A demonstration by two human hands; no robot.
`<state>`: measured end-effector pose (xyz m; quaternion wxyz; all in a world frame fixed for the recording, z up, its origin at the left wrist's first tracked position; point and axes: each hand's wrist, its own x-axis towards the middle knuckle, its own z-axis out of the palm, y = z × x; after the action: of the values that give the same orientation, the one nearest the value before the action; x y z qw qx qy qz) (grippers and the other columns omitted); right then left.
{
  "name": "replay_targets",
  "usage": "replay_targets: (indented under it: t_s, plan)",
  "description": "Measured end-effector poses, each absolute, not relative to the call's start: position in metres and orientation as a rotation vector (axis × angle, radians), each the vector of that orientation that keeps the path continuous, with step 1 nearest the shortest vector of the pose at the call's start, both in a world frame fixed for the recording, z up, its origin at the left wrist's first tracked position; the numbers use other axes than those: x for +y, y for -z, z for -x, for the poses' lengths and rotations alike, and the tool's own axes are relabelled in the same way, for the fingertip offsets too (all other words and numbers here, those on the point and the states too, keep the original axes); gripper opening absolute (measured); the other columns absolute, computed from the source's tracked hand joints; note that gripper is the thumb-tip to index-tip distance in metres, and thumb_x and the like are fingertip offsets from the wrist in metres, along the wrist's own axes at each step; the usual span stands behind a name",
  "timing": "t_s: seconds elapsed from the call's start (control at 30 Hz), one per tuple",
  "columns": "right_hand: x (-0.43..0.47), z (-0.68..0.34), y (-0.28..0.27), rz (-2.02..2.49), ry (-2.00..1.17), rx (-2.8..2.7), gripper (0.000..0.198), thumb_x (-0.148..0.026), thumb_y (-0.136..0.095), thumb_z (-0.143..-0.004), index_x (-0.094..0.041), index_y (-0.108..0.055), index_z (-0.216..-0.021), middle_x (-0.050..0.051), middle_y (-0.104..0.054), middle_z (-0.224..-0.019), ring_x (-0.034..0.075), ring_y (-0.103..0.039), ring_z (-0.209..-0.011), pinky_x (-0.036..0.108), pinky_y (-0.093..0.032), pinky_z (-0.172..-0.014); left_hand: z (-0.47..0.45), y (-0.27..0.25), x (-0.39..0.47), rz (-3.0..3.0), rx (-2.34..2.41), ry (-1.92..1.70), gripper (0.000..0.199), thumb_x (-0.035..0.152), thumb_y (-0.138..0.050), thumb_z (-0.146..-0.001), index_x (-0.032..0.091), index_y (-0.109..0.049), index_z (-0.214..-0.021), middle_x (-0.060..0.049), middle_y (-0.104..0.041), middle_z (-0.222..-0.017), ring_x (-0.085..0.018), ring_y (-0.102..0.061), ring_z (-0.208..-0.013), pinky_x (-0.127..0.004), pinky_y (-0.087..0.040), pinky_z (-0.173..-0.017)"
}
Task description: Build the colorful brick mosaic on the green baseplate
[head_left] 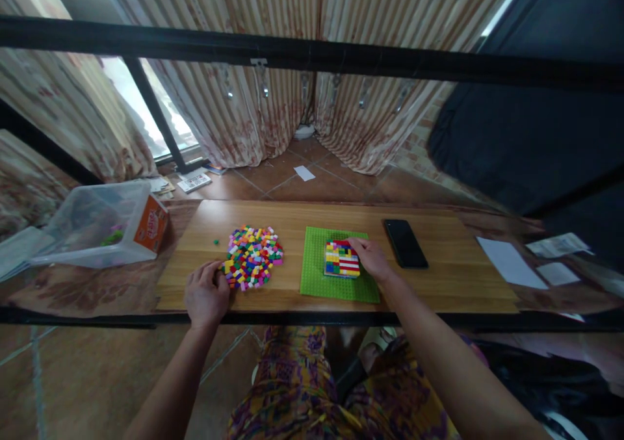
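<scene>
A block of stacked toy bricks (342, 260) in several colours stands on a green studded baseplate (314, 284). My right hand (370, 258) reaches its far right corner, fingers closed against the block beside a red brick; the exact grip is partly hidden. Left of the plate lies a heap of small loose toy bricks (253, 255) in mixed colours. At the heap's near left edge rests my left hand (207, 290), its fingers curled in close to some yellow bricks. Whether a brick is between those fingers cannot be made out.
The bricks lie on a low wooden table (448, 284). A black phone (405, 243) is right of the baseplate. One green brick (216, 242) sits apart from the heap. A clear plastic box (97, 225) stands left of the table. A dark metal bar (312, 53) crosses above.
</scene>
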<state>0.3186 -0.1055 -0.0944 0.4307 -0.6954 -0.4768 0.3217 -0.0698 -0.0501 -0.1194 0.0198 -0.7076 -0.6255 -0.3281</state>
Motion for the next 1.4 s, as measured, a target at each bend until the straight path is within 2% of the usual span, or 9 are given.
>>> replay_targets:
  t_s: [0.23, 0.37, 0.47, 0.57, 0.7, 0.87, 1.4]
  plan:
    - [-0.108, -0.315, 0.085, 1.784, -0.746, -1.253, 0.047, -0.057, -0.047, -0.083, -0.018, -0.074, -0.082, 0.004, -0.073, -0.076, 0.022, -0.063, -0.072, 0.032, -0.047, -0.066, 0.069, 0.119, -0.052, 2.206, -1.975, 1.030, 0.026, 0.022, -0.047, -0.083, 0.018, -0.068, -0.099, -0.009, -0.069, -0.106, -0.026, -0.059, -0.100, -0.037, -0.045, -0.092]
    - [-0.109, -0.316, 0.078, 1.809, -0.702, -1.297, 0.049, -0.057, -0.047, -0.083, -0.017, -0.074, -0.088, 0.009, -0.074, -0.084, 0.026, -0.065, -0.079, 0.038, -0.048, -0.073, 0.068, 0.116, -0.055, 2.228, -1.981, 1.062, 0.026, 0.021, -0.047, -0.084, 0.018, -0.068, -0.100, -0.009, -0.069, -0.105, -0.026, -0.059, -0.101, -0.038, -0.045, -0.093]
    - [-0.112, -0.302, 0.068, 1.837, -0.410, -1.310, 0.046, -0.053, -0.045, -0.087, -0.017, -0.072, -0.096, 0.013, -0.072, -0.099, 0.028, -0.063, -0.093, 0.042, -0.046, -0.084, 0.067, 0.116, -0.056, 2.231, -2.005, 1.075, 0.027, 0.021, -0.047, -0.083, 0.018, -0.067, -0.101, -0.009, -0.069, -0.106, -0.026, -0.059, -0.102, -0.038, -0.046, -0.092]
    - [-0.114, -0.266, 0.056, 1.737, -0.166, -1.462, 0.035, -0.045, -0.046, -0.091, -0.020, -0.071, -0.098, 0.011, -0.071, -0.100, 0.026, -0.061, -0.097, 0.041, -0.044, -0.089, 0.067, 0.115, -0.057, 2.238, -2.019, 1.079, 0.026, 0.021, -0.048, -0.083, 0.019, -0.067, -0.101, -0.009, -0.069, -0.107, -0.026, -0.059, -0.102, -0.038, -0.046, -0.092]
    - [-0.109, -0.200, 0.056, 1.570, -0.269, -1.863, 0.023, -0.029, -0.050, -0.092, -0.024, -0.071, -0.097, 0.007, -0.070, -0.098, 0.023, -0.059, -0.096, 0.037, -0.043, -0.089, 0.067, 0.114, -0.058, 2.236, -2.022, 1.067, 0.026, 0.021, -0.048, -0.084, 0.018, -0.067, -0.102, -0.009, -0.069, -0.107, -0.026, -0.058, -0.101, -0.038, -0.045, -0.092]
    - [-0.093, -0.156, 0.078, 1.669, -0.322, -1.991, 0.020, -0.020, -0.052, -0.090, -0.021, -0.071, -0.096, 0.008, -0.067, -0.097, 0.024, -0.056, -0.094, 0.036, -0.043, -0.086, 0.067, 0.113, -0.058, 2.252, -1.999, 1.083, 0.026, 0.019, -0.048, -0.084, 0.018, -0.067, -0.102, -0.009, -0.068, -0.106, -0.025, -0.058, -0.102, -0.037, -0.046, -0.092]
    - [-0.065, -0.123, 0.088, 1.592, -0.321, -2.038, 0.027, -0.023, -0.047, -0.093, -0.027, -0.072, -0.104, 0.008, -0.064, -0.098, 0.025, -0.053, -0.095, 0.038, -0.044, -0.085, 0.066, 0.114, -0.061, 2.256, -2.022, 1.139, 0.024, 0.022, -0.049, -0.087, 0.021, -0.069, -0.101, -0.007, -0.068, -0.108, -0.023, -0.059, -0.102, -0.037, -0.046, -0.093]
